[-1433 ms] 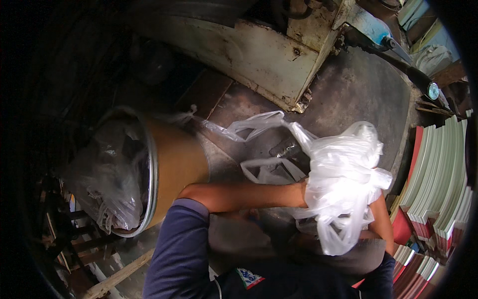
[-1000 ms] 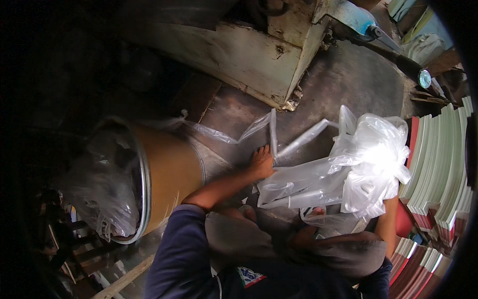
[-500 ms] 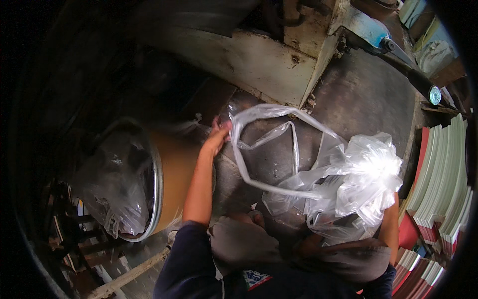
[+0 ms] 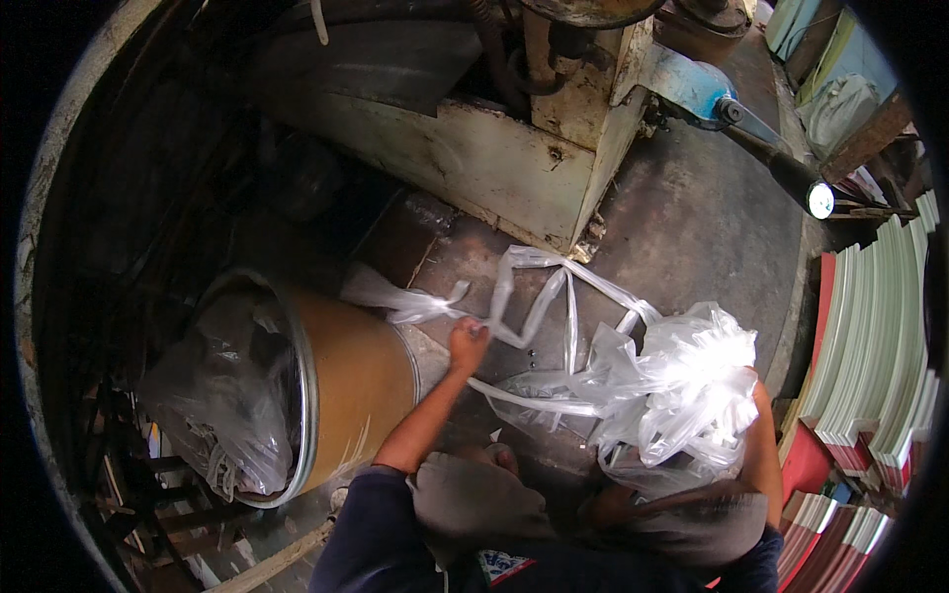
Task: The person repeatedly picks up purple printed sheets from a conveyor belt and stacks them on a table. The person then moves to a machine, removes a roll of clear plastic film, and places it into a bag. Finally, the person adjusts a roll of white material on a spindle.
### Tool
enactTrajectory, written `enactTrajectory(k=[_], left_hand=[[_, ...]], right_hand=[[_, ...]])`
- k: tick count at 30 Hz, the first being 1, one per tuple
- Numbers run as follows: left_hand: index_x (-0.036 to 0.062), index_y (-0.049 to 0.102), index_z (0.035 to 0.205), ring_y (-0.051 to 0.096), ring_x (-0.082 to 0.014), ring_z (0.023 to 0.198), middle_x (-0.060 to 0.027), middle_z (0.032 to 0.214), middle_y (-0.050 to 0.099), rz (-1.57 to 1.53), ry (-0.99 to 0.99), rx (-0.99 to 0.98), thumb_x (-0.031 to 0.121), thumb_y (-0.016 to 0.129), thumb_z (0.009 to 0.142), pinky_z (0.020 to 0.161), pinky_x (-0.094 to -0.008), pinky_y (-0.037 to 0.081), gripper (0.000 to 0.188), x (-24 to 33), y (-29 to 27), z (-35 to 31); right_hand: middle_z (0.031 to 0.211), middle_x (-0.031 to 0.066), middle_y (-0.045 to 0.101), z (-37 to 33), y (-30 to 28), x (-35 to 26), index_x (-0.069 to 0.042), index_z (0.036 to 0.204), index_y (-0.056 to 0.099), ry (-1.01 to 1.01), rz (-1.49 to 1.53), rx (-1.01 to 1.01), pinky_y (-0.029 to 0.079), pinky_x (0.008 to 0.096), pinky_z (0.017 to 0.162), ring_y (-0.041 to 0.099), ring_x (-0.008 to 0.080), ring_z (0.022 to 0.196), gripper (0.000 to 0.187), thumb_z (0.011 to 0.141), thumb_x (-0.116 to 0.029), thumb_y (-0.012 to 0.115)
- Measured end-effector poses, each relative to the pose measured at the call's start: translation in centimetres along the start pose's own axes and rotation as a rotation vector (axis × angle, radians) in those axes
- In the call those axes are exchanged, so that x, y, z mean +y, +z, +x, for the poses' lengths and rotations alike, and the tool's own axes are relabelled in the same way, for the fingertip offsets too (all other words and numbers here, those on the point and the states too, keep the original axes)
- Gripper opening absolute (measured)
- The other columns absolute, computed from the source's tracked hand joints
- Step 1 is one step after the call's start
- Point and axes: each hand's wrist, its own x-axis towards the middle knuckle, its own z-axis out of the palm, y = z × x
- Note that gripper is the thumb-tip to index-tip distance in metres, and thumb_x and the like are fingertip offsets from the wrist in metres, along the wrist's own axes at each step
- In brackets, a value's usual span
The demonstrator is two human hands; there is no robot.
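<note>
A bunch of clear plastic film (image 4: pixel 682 395) is gathered in front of my right knee, with long twisted strands spreading left over the dark floor. My left hand (image 4: pixel 469 345) is closed in a fist at these strands, gripping a strand near a loose, frayed tail of film (image 4: pixel 415 304). My right hand is buried in the bunch; only its wrist and forearm (image 4: pixel 761 435) show. The film bunches around that hand as if held there, though its fingers are hidden.
On the left, a brown drum (image 4: pixel 361 381) lies tipped, its metal-rimmed mouth full of crumpled clear plastic. A worn machine base (image 4: pixel 494 158) stands ahead, with a dark-handled lever (image 4: pixel 781 158) at its right. Stacks of white and red sheets (image 4: pixel 870 346) stand close on my right.
The loop of film by my left hand has dropped and folded into zigzag strands. My left hand has moved down and right, its fingers now closed. The whole view has shifted slightly.
</note>
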Motion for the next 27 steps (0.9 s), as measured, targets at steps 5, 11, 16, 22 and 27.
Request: enactTrajectory(k=[5, 11, 16, 22, 27], left_hand=[[0.0031, 0.066, 0.108, 0.06, -0.0213, 0.104, -0.0099, 0.108, 0.064, -0.419, -0.11, -0.657, 0.018, 0.065, 0.087, 0.089, -0.0357, 0.048, 0.026, 10.4, 6.7, -3.2], [0.0028, 0.05, 0.136, 0.053, -0.0194, 0.119, -0.0082, 0.129, 0.057, -0.897, 0.069, -0.691, 0.019, 0.062, 0.091, 0.098, -0.0345, 0.045, 0.049, 23.9, 8.4, -4.5], [0.0001, 0.057, 0.129, 0.059, -0.0156, 0.108, -0.0079, 0.121, 0.062, -0.905, -0.379, -1.125, 0.019, 0.061, 0.094, 0.091, -0.0315, 0.049, 0.039, 29.5, 5.2, 0.2], [-0.0012, 0.06, 0.124, 0.063, -0.0202, 0.1, -0.0095, 0.115, 0.065, -0.971, -0.774, -1.325, 0.03, 0.059, 0.095, 0.091, -0.0332, 0.05, 0.042, 31.3, 2.5, -0.8], [-0.0009, 0.059, 0.124, 0.063, -0.0205, 0.101, -0.0098, 0.116, 0.065, -0.791, -0.749, -1.277, 0.029, 0.059, 0.095, 0.092, -0.0335, 0.049, 0.042, 41.7, -4.5, -3.3]], right_hand=[[0.128, 0.0174, 0.059, 1.9, 2.8, -4.0, -0.002, 0.126, 0.058, -0.099, 0.026, -0.109, 0.041, 0.0498, 0.098, 0.056, 0.0338, 0.114, 0.05, 0.088, -0.034, 0.06], [0.129, 0.0176, 0.058, 4.5, 7.3, -11.3, -0.002, 0.126, 0.058, -0.265, 0.089, -0.246, 0.04, 0.0502, 0.098, 0.056, 0.0341, 0.115, 0.05, 0.088, -0.034, 0.06], [0.13, 0.0177, 0.058, 4.6, 8.3, -15.6, -0.002, 0.127, 0.058, -0.391, 0.138, -0.28, 0.04, 0.0505, 0.099, 0.055, 0.0344, 0.116, 0.05, 0.089, -0.035, 0.06], [0.131, 0.0179, 0.057, 0.0, 4.7, -19.6, -0.002, 0.127, 0.058, -0.456, 0.224, -0.342, 0.039, 0.051, 0.099, 0.055, 0.0346, 0.117, 0.05, 0.089, -0.036, 0.059], [0.14, 0.018, 0.049, -9.0, -8.1, -23.5, -0.007, 0.13, 0.055, -0.674, -0.049, -0.199, 0.031, 0.055, 0.103, 0.047, 0.0362, 0.124, 0.049, 0.087, -0.027, 0.06]])
